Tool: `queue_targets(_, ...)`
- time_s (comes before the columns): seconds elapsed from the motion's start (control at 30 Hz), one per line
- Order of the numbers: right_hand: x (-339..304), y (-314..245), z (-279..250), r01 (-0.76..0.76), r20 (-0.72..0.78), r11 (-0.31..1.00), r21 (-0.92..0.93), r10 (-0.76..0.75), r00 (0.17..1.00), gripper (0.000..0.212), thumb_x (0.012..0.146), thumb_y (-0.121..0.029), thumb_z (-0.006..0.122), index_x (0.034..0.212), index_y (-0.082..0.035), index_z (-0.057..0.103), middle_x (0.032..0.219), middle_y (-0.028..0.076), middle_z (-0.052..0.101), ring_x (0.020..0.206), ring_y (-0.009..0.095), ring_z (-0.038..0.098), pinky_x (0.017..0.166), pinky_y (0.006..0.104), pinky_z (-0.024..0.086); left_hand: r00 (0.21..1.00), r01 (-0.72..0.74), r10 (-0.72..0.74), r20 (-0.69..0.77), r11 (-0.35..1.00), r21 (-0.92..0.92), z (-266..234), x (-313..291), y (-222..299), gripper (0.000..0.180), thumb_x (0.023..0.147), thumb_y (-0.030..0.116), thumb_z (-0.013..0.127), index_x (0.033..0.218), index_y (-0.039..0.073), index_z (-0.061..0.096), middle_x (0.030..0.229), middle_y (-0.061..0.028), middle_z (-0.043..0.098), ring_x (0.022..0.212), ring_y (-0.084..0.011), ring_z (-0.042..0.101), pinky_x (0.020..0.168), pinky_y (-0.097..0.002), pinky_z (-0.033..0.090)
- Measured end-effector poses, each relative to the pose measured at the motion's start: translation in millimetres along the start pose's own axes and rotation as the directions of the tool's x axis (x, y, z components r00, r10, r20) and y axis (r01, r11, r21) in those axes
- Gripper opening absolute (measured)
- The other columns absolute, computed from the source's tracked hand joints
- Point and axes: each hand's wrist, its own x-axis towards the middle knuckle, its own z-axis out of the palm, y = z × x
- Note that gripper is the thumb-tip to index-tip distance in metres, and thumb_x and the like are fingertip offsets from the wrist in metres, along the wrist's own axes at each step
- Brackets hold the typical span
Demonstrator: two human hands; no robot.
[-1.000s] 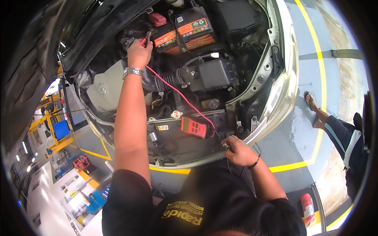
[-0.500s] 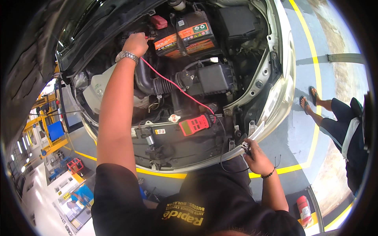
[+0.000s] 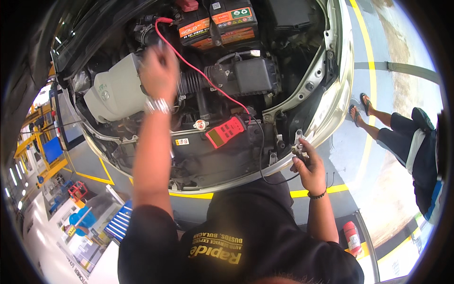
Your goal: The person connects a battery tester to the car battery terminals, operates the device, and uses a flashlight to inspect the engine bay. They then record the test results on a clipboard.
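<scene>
My left hand (image 3: 160, 71), smeared by motion, is over the engine between the grey engine cover (image 3: 113, 90) and the ribbed air intake hose (image 3: 191, 81); its fingers do not show clearly. A red clip (image 3: 164, 20) sits left of the car battery (image 3: 217, 28), apart from that hand. From it a red lead (image 3: 203, 75) runs down to the red handheld tester (image 3: 226, 132), which lies on the front panel. Near the front right edge, my right hand (image 3: 309, 168) is closed on a clamp (image 3: 299, 152), which the black lead (image 3: 261, 151) seems to reach.
A black air filter box (image 3: 257, 83) lies in front of the battery, and a radiator cap (image 3: 201, 124) is left of the tester. The car's front edge (image 3: 255, 177) curves before me. To the right stands another person (image 3: 402, 137); a red cylinder (image 3: 352, 236) is on the floor.
My left hand has let go of the red clip and moved back toward me. My right hand has lifted slightly with the clamp, now more visible. The whole view has shifted a little.
</scene>
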Motion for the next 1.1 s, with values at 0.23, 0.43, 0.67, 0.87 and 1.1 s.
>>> queue_targets(0.23,31.9,-29.2,-4.1,0.038,0.009,0.992,0.119,-0.04,0.999,0.063,0.091,0.0,0.068,0.145,0.004,0.036,0.12,0.017,0.06,0.07,0.016,0.066,0.061,0.0244,0.057,0.836,-0.245,0.151,0.527,0.963,0.113,6.0,-249.9,-2.6,0.083,0.07,0.046,0.084,0.133,0.002,0.051,0.135,-0.0164,0.053,0.123,-0.0386,0.052,0.102,-0.0499,0.043)
queue_targets(0.43,153.1,-124.3,11.8,0.379,0.11,0.648,-0.661,-0.416,0.903,0.05,0.088,-0.021,0.075,0.129,0.001,0.057,0.107,0.02,0.069,0.086,0.031,0.07,0.074,0.0397,0.056,0.701,0.173,-0.222,0.677,0.975,0.14,-26.6,-252.3,16.8,0.099,0.06,0.048,0.09,0.134,-0.002,0.046,0.127,-0.0188,0.058,0.118,-0.0349,0.057,0.099,-0.0474,0.047)
queue_targets(0.67,297.2,-237.6,58.9,0.463,0.404,-0.017,-0.886,-0.517,0.755,0.05,0.09,-0.044,0.067,0.101,0.005,0.069,0.089,0.023,0.07,0.085,0.039,0.069,0.08,0.0445,0.054,0.694,0.453,-0.251,0.675,0.881,-0.137,-53.7,-290.7,28.2,0.097,0.056,0.044,0.094,0.126,-0.006,0.048,0.118,-0.0245,0.06,0.106,-0.0387,0.063,0.089,-0.0457,0.052)
queue_targets(0.87,396.9,-260.7,105.3,0.306,0.314,-0.071,-0.949,-0.275,0.909,0.051,0.087,-0.045,0.069,0.077,0.005,0.07,0.071,0.019,0.07,0.066,0.033,0.069,0.068,0.045,0.054,0.585,0.678,-0.229,0.778,0.664,-0.315,-63.5,-300.6,33.1,0.094,0.054,0.044,0.097,0.12,-0.003,0.05,0.113,-0.017,0.064,0.1,-0.0316,0.066,0.085,-0.0378,0.054)
queue_targets(1.1,423.4,-278.3,126.9,0.186,0.207,-0.121,-0.975,-0.185,0.961,0.05,0.085,-0.044,0.071,0.07,0.003,0.07,0.066,0.015,0.068,0.064,0.028,0.068,0.065,0.0421,0.053,0.495,0.866,-0.016,0.868,-0.069,-0.495,-70.9,-309.6,28.9,0.076,0.072,0.014,0.089,0.132,-0.001,0.045,0.12,-0.0063,0.062,0.109,-0.0184,0.063,0.096,-0.0363,0.052)
